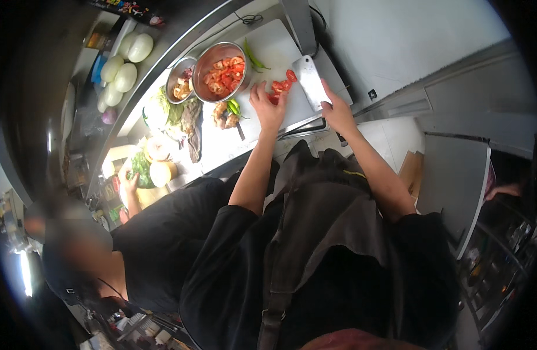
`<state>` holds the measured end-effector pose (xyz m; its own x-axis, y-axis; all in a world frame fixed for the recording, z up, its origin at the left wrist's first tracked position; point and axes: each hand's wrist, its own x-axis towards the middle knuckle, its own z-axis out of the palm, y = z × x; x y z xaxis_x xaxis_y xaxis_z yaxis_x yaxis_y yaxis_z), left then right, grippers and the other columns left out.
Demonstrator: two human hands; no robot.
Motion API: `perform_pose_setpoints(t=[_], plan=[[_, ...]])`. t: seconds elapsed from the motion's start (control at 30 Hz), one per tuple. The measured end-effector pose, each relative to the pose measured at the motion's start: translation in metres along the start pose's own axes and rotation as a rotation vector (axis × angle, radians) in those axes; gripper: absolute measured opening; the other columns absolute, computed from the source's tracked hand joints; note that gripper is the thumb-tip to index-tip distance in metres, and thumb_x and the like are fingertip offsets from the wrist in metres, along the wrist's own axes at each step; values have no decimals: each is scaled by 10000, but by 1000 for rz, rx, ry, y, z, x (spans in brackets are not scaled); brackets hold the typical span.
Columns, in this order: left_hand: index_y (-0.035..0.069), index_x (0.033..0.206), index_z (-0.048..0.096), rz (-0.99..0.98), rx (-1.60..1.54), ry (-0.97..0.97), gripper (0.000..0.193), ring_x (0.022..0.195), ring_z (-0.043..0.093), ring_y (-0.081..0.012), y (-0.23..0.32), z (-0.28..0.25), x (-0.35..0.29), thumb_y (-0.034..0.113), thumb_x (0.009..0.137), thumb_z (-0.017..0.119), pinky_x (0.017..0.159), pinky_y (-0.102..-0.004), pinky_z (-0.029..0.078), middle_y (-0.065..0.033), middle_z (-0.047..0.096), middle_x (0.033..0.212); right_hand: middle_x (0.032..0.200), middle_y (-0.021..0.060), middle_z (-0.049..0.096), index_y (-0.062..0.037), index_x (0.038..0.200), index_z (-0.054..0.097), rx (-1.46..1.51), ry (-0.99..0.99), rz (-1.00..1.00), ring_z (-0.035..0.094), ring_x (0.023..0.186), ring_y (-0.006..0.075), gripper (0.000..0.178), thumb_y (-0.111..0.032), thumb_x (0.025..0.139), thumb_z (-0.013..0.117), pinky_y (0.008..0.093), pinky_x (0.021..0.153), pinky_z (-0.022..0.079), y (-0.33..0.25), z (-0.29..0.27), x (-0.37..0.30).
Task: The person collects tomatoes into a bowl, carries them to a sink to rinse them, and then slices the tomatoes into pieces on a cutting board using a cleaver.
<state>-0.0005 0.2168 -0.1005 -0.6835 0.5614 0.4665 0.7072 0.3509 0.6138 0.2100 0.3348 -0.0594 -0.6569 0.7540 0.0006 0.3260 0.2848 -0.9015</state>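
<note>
We see a white, smooth cutting board (278,44) carrying red, wet-looking tomato pieces (282,84) beside a broad, flat steel cleaver (311,80). Our right hand (338,112) is clenched round the cleaver's handle. Our left hand (267,106) lies half open, fingers spread, touching the tomato pieces. Two round shiny metal bowls sit just beyond: the big bowl (221,71) holds chopped tomato. Curved green chillies (254,57) lie near it.
</note>
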Motion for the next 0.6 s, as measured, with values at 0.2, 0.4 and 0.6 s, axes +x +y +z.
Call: perform_pose_setpoints(t=[0.2, 0.4, 0.6], plan=[[62, 1324, 696, 15, -86, 18, 603, 1360, 511, -477, 38, 34, 17, 268, 799, 911, 1146, -531, 444, -287, 535, 1468, 734, 29, 592, -326, 1703, 344, 379, -236, 386, 475, 503, 97, 718, -68, 1066, 552, 296, 456, 427, -2, 7, 25], [66, 1243, 734, 21, -65, 50, 530, 1313, 540, -445, 38, 49, 19, 247, 774, 902, 1109, -522, 470, -231, 606, 1416, 735, 29, 578, -297, 1719, 301, 309, -143, 325, 460, 511, 100, 746, -12, 1069, 530, 299, 454, 425, 2, 31, 15], [40, 1202, 739, -37, -178, 51, 429, 1228, 579, -412, 49, 39, 17, 157, 804, 849, 1042, -496, 508, -207, 629, 1358, 735, 21, 574, -303, 1724, 279, 379, -157, 417, 459, 507, 99, 749, -22, 1076, 529, 295, 456, 423, -4, 33, 10]])
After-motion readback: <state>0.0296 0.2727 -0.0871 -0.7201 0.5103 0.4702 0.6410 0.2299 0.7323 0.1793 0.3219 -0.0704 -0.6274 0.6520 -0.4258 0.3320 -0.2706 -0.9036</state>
